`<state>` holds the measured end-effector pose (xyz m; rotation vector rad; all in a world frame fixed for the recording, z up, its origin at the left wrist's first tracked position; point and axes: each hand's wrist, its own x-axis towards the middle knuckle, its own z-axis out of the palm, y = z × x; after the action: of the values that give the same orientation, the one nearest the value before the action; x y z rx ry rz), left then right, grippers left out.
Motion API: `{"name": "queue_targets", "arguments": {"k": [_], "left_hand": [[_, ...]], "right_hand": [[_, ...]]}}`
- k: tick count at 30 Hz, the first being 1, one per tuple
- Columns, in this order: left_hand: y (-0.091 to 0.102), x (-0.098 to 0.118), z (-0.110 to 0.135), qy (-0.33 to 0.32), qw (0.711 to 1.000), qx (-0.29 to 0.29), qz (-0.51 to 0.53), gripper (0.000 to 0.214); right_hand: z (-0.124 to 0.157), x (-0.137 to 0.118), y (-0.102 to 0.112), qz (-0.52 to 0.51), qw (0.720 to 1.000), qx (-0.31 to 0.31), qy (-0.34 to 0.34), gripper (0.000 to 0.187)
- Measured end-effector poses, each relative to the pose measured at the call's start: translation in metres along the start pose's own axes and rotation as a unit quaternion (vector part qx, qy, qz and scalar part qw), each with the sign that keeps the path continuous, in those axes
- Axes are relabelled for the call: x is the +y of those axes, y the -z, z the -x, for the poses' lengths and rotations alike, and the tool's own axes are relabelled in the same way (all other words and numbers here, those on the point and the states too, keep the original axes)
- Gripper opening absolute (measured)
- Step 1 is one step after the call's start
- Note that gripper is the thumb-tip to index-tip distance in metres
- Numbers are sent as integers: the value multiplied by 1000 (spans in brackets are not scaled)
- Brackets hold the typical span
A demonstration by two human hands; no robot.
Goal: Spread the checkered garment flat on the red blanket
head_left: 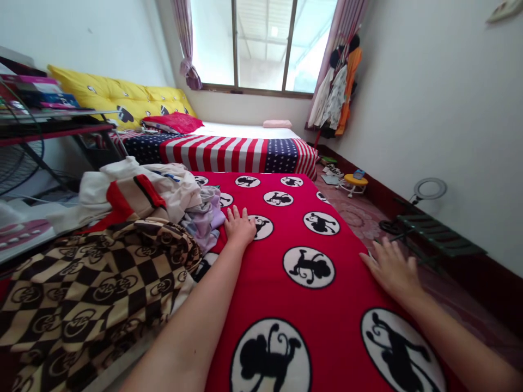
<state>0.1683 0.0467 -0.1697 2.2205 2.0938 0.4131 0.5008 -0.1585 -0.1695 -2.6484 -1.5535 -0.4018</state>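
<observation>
Right hand (pixel 393 269) flat at blanket (pixel 310 305) edge, 4 o'clock, fingers spread, holding nothing. Left hand (pixel 239 226) at 11 o'clock, palm down on blanket, fingers loose, touching clothes pile (pixel 163 190). Checkered blanket (pixel 90 283) at 9. Flag sheet (pixel 229 152) beyond, 12.

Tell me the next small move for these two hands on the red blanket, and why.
Probably sweep the left hand sideways to push the pile of clothes off the red blanket. That hand lies flat at the pile's edge, where clothes spill onto the blanket. The right hand lies open and flat near the blanket's right edge, so it can steady the cloth.
</observation>
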Motion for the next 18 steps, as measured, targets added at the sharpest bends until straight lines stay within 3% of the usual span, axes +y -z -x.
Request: {"name": "queue_targets", "arguments": {"k": [3, 7, 10, 13, 15, 18], "left_hand": [[12, 1, 5, -21, 998, -57, -15, 65], [29, -8, 30, -67, 989, -127, -29, 66], [34, -28, 56, -129, 983, -125, -28, 61], [30, -49, 73, -197, 977, -80, -19, 54], [27, -57, 76, -213, 975, -55, -14, 52], [25, -60, 76, -201, 979, -34, -7, 51]], "right_hand": [[20, -63, 16, -93, 990, -15, 105, 60], [42, -137, 36, -205, 947, -68, 236, 57], [54, -172, 47, -229, 922, -58, 307, 57], [74, -194, 57, -235, 904, -77, 349, 64], [95, -201, 64, -252, 862, -114, 425, 74], [134, -199, 74, -286, 738, -154, 591, 75]]}}
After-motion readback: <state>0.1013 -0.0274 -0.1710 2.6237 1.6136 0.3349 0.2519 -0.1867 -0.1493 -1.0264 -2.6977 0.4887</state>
